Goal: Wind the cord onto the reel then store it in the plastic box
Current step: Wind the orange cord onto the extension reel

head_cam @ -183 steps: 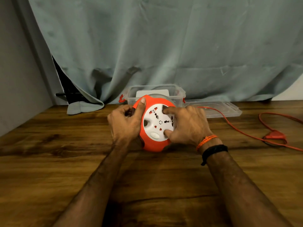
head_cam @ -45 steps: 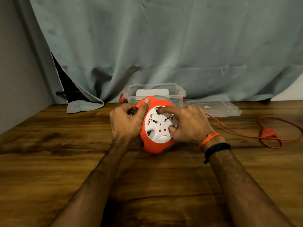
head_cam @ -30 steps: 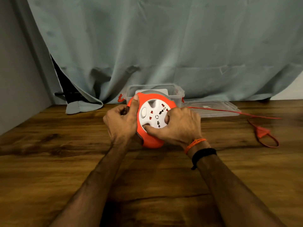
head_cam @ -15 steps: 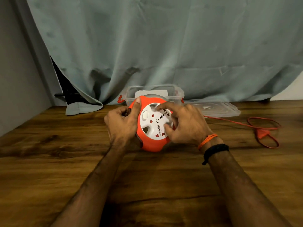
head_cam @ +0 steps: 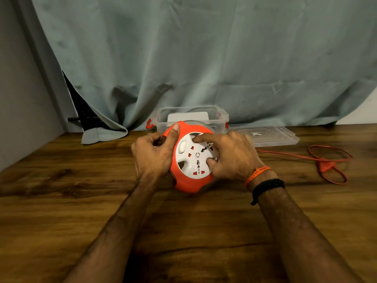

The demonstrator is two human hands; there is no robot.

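Note:
An orange cord reel [head_cam: 186,181] with a white socket face stands on edge on the wooden table. My left hand [head_cam: 152,155] grips its left rim, thumb along the top edge. My right hand [head_cam: 230,155] presses fingertips into the white face. A thin orange cord [head_cam: 285,154] runs from behind my right hand across the table to an orange plug [head_cam: 326,166] lying inside a loose loop at the right. Behind the reel stands the clear plastic box [head_cam: 219,116], open, with red latches.
The box's clear lid [head_cam: 271,135] lies flat to the right of the box. A grey-green curtain [head_cam: 204,58] hangs behind the table and drapes onto its back left corner. A grey wall [head_cam: 24,99] borders the left side.
The white face has turned under my right fingers. The plug and its cord loop have slid closer along the table, with less loose cord lying out than 6 seconds ago.

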